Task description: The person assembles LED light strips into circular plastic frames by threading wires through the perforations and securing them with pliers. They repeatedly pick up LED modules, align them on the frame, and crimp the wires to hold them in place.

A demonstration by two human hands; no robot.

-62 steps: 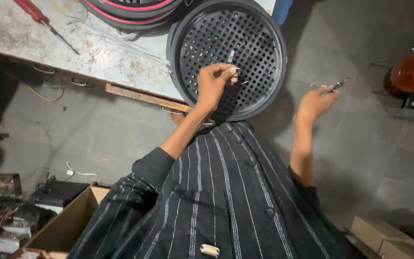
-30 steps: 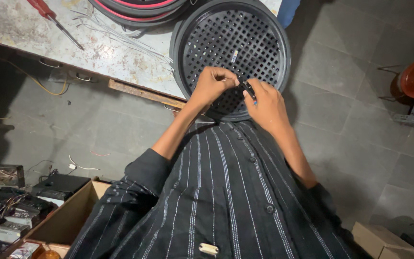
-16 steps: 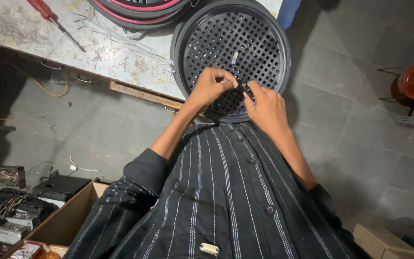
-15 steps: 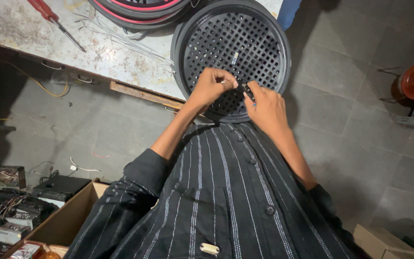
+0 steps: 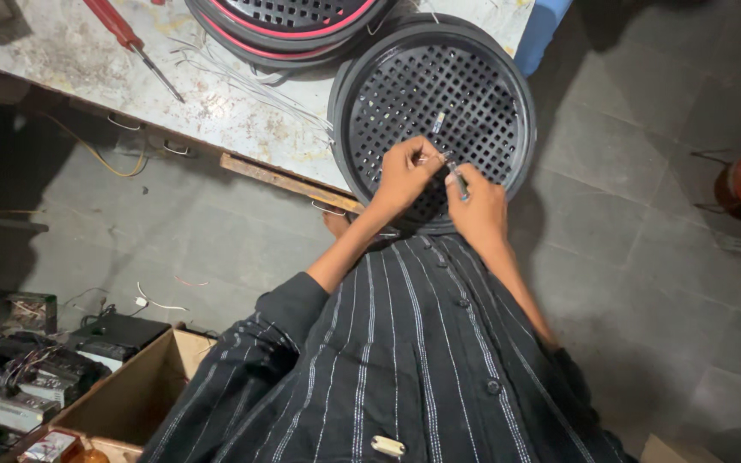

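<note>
dark shirt with thin white vertical stripes — buttoned front, sleeves pushed up to the elbows.

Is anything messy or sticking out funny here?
Yes. The round black grille hangs past the edge of the scuffed workbench, over the floor. The left hand and right hand pinch small parts against it. Thin loose wires sprawl on the bench beside a red screwdriver.

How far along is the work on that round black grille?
Done: the round black plastic grille sits at the workbench edge. In hand: left hand pinches something small, right hand holds a thin metal tool against it. Left: a second red-rimmed grille lies behind.
</note>
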